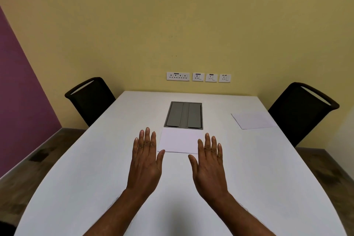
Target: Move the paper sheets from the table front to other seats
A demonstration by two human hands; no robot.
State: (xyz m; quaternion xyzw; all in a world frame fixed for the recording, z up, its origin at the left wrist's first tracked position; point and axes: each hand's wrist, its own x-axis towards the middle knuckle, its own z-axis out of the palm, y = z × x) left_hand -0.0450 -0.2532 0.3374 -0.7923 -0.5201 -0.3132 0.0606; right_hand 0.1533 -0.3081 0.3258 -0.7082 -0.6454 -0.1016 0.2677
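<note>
Both hands flat, fingers straight: left hand (146,161) & right hand (209,165) flank near paper sheet (179,141); 2nd sheet (251,120) far right by chair (300,113).

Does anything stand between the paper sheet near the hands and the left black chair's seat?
Nothing visible does. The path from the flat white paper sheet over the white table to the black left chair shows no object; the grey cable box lies off it.
</note>
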